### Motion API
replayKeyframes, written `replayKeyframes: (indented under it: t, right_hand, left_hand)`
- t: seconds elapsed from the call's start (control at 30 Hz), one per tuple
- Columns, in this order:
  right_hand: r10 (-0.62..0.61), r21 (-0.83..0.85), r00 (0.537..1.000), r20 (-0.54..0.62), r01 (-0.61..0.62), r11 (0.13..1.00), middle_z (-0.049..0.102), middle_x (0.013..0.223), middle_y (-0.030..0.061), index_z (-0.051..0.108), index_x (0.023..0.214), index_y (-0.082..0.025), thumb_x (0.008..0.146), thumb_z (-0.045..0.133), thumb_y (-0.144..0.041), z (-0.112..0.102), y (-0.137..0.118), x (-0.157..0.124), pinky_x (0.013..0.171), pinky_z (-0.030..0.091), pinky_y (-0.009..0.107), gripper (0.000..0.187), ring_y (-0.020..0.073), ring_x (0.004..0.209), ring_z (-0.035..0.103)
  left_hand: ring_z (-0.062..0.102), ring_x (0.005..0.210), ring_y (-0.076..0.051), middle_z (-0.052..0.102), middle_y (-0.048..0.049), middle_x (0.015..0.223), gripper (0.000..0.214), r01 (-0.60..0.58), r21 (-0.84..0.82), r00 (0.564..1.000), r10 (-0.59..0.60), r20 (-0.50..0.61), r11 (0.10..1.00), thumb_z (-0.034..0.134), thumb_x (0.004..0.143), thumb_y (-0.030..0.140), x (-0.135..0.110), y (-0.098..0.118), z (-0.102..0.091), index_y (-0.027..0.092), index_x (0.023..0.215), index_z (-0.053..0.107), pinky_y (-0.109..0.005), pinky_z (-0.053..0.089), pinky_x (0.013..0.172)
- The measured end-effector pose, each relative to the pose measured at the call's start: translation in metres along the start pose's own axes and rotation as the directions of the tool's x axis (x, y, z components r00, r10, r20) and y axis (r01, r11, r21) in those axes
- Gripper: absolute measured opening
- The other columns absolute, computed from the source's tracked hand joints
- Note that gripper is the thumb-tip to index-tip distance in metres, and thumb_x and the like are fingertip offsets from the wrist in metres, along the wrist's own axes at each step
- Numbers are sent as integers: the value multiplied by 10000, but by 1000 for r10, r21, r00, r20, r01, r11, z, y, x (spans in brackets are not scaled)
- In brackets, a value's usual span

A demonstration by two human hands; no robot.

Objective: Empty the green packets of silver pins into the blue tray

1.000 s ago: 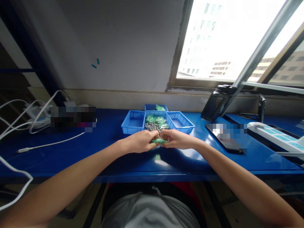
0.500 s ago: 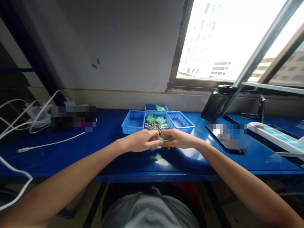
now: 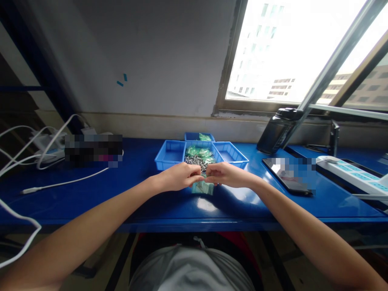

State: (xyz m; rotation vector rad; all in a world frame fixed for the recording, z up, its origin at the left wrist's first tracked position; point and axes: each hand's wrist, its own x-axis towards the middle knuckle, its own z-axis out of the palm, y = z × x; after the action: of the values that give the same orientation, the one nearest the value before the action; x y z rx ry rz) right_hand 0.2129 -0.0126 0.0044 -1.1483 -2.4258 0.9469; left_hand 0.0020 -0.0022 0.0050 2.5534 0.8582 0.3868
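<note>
A small green-tinted plastic bag (image 3: 202, 188) hangs between my hands, just above the blue table. My left hand (image 3: 183, 177) pinches its top edge from the left, fingers curled. From the right, my right hand (image 3: 222, 174) grips the same edge, close to the left thumb. What lies inside the bag is too blurred to make out. Right behind my fingers stands a blue bin of metal screws or similar small pieces (image 3: 197, 160), with green plastic bags (image 3: 203, 152) lying at its back.
Blue bins flank the middle one at left (image 3: 170, 153) and right (image 3: 230, 153); another behind holds a green bag (image 3: 204, 137). A black bottle (image 3: 275, 131), a phone (image 3: 285, 173) and a power strip (image 3: 354, 173) sit at right. White cables (image 3: 69, 184) lie at left.
The bag, mostly hidden behind my fingers before, now hangs flat and visible below them. Both hands have shifted up slightly, with fingertips still close together.
</note>
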Motion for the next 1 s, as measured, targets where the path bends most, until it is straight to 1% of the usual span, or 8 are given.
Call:
replayKeyframes:
  t: [0.1,0.27,0.57,0.73,1.0]
  right_hand:
    - [-5,-69,1000,-27,3,998,573,611,-12,539,790,-171,810,552,-415,-1,4,1,500,390,201,246,104,552,524]
    - [-8,-125,998,-56,1,992,584,595,-16,548,782,-169,807,559,-400,-1,7,2,492,372,195,233,98,537,515]
    - [-6,-157,998,-59,-4,988,580,609,-11,548,806,-167,819,530,-436,-1,6,2,509,361,205,270,102,547,512]
    - [-20,-191,999,-48,11,982,529,603,-25,565,845,-170,794,546,-485,-3,3,1,484,325,204,319,91,528,437]
    - [-41,-173,998,-40,33,984,504,609,-29,549,811,-169,801,557,-403,-3,4,0,494,310,203,234,85,534,404]
  left_hand:
    - [487,533,-98,577,14,614,247,-2,46,1000,3,-27,999,431,866,340,-1,2,-1,173,776,588,-193,305,500]
    - [507,565,-104,605,2,679,222,20,79,1000,-19,-12,997,463,813,283,-1,2,-3,186,878,652,-194,306,507]
    - [499,542,-100,614,6,684,217,66,108,998,-64,-22,992,456,807,265,-1,3,-4,197,873,652,-193,309,502]
    - [499,527,-100,602,5,664,203,78,120,996,-74,-43,990,472,802,274,-1,3,-3,188,856,647,-193,311,493]
    - [508,542,-110,599,6,663,211,39,91,998,-35,-52,995,502,803,337,0,1,-3,185,858,637,-198,325,504]
